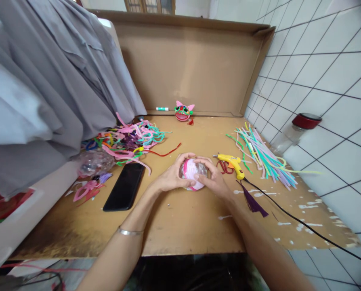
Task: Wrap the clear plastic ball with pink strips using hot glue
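Between my two hands is a small round craft piece (189, 171), partly wrapped in pale pink and bright pink fuzzy stems, with a clear, see-through part on its right. My left hand (175, 174) curves around its left side, the thumb along the bottom. My right hand (211, 177) grips it from the right, thumb pressed on the front. Just right of my right hand lies a yellow hot glue gun (231, 162), its nozzle pointing left, over a coiled dark red stem (222, 166). A purple tassel (252, 200) rests below it.
Pipe cleaners lie in a tangled heap (135, 135) at left and a straight bundle (267, 155) at right. A black phone (124, 186), clear jar with red lid (298, 129), finished animal-face ornament (183, 112), glue stick (162, 108) and cardboard back wall (192, 64) surround the work. The glue gun's cord (301, 218) trails right.
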`<state>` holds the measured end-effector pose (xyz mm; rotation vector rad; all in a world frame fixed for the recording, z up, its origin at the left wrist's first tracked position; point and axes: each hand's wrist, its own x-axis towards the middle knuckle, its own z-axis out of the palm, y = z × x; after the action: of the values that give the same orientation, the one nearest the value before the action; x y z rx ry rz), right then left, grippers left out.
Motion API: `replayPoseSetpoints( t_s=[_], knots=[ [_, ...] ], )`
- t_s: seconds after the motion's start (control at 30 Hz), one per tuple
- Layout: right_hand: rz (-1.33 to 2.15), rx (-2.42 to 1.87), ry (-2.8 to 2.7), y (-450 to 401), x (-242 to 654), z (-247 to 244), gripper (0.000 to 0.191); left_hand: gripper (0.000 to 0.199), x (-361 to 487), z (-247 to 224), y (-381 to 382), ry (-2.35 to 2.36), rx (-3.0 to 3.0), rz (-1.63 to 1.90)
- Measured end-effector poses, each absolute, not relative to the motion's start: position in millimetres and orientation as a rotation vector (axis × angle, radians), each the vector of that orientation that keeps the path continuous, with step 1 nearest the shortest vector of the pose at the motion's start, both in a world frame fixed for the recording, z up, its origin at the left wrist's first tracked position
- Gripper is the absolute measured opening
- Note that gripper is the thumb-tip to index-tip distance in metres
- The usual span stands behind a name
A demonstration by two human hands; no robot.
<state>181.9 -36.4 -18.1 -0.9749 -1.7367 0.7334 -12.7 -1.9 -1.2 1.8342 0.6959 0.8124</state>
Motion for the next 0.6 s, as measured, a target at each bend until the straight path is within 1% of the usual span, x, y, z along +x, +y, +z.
replayPoseSetpoints(
  t_s=[0.33,0.6],
  knots=[
    [0.766,-1.005,-1.687,-35.4,181.9,-21.3,0.049,0.062,-11.0,-0.6,-3.3,0.688,1.887,0.845],
    [0.787,-1.013,-1.675,-35.4,182.4,-17.3,0.05,0.056,-10.4,-3.6,-2.8,0.684,1.939,0.846]
  ],
)
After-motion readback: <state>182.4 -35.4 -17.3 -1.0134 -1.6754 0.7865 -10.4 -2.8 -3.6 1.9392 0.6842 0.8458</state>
